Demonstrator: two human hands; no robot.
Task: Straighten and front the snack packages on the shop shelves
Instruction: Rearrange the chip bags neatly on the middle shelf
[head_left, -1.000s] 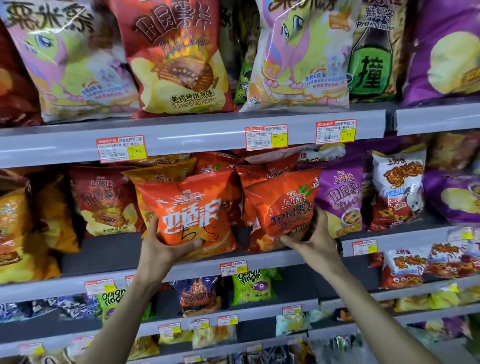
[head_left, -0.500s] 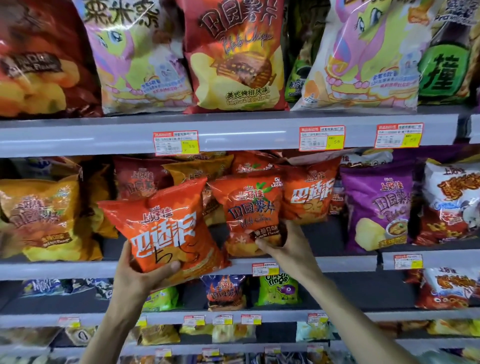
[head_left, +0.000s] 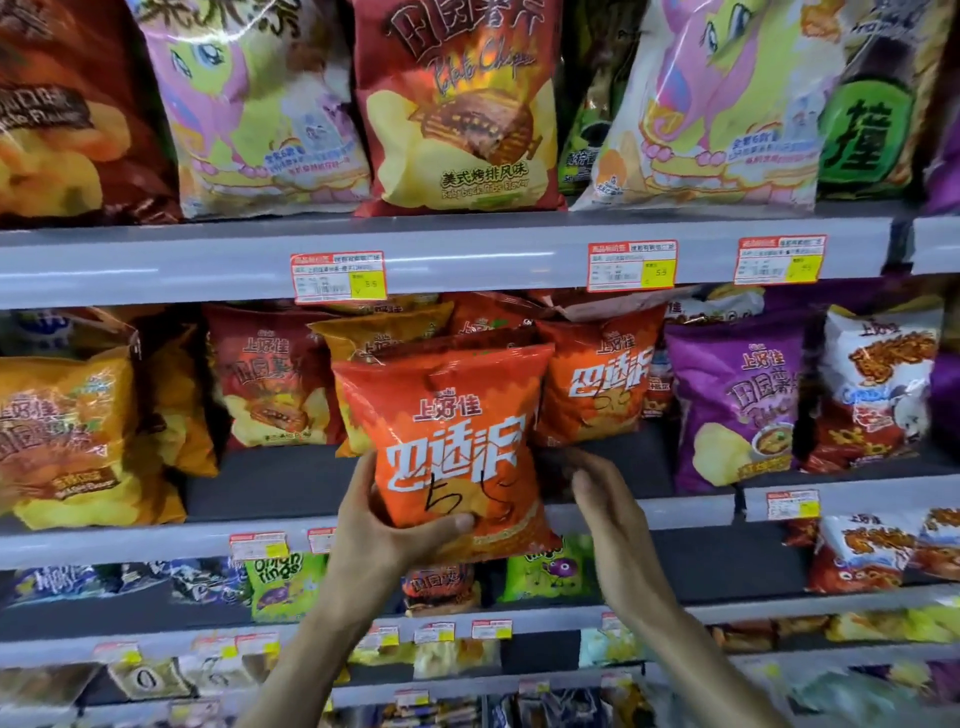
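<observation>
Head view: the left hand (head_left: 387, 525) grips the lower edge of an orange snack bag (head_left: 452, 447), thumb across its front, holding it upright just in front of the middle shelf (head_left: 249, 540), its bottom hanging below the shelf lip. The right hand (head_left: 605, 493) hovers beside the bag, fingers loosely curled and holding nothing. A matching orange bag (head_left: 597, 384) stands further back on the shelf, just to the right. To do this well, I would set the held bag squarely before its twin, label forward, base flush with the shelf edge, steadying it with the free hand.
</observation>
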